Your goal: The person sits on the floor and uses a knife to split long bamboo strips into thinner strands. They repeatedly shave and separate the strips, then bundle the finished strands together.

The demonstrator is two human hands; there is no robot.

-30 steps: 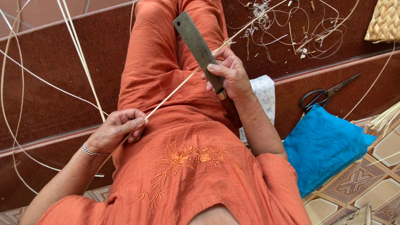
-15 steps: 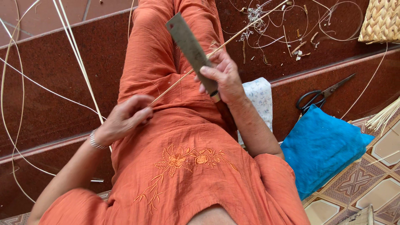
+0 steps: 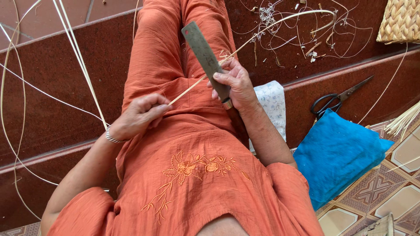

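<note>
Two bare hands work a single pale cane strip (image 3: 199, 83) over the lap of a seated person in an orange embroidered dress (image 3: 192, 175). At the near end of the strip, the left hand (image 3: 140, 116) pinches it tight between thumb and fingers, a silver bracelet (image 3: 111, 137) showing at the wrist. Across from it, the right hand (image 3: 236, 83) has its fingers wrapped firmly round the handle of a long, flat, worn metal blade (image 3: 203, 50), which points up and away along the thigh. The strip runs slantwise from the left hand up under the blade's lower part, beside the right thumb, then arches on in a long curve over the dark red stone step (image 3: 57, 74) beyond the knees.

Cane shavings and curled offcuts (image 3: 302, 39) litter that step near the arching end. More long pale cane lengths (image 3: 78, 57) trail across the stone on the person's left. On the person's right, black-handled scissors (image 3: 334, 100) lie on the lower ledge, just above a bright blue cushion (image 3: 337, 153) that rests on patterned floor tiles (image 3: 398, 196). A white patterned cloth (image 3: 273, 102) shows beside the right forearm, and a woven basket (image 3: 400, 19) sits at the far right corner.
</note>
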